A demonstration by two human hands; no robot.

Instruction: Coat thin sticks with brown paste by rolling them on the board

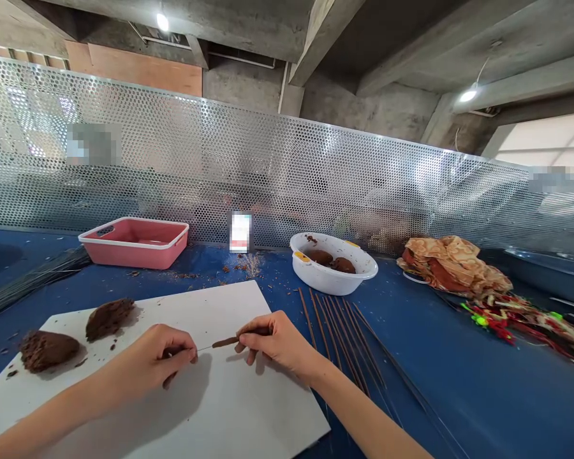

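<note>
Pink plastic tray (134, 255) behind the white board (229, 306)

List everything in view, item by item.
cutting board: one, white, on the table under the hands
brown paste lumps: two, dark brown, on the board
coated rod: one, brown, between the hands
loose sticks: several, brown, right of the board
thin rod bundle: one, dark, far left
basket: one, pink, behind the board
tub: one, white, holding two brown lumps
crumpled cloth: one pile, orange, right
table cover: one, blue, underneath everything
perforated screen: one, silver, behind the table
left hand: pinching the rod
right hand: gripping the rod
</note>
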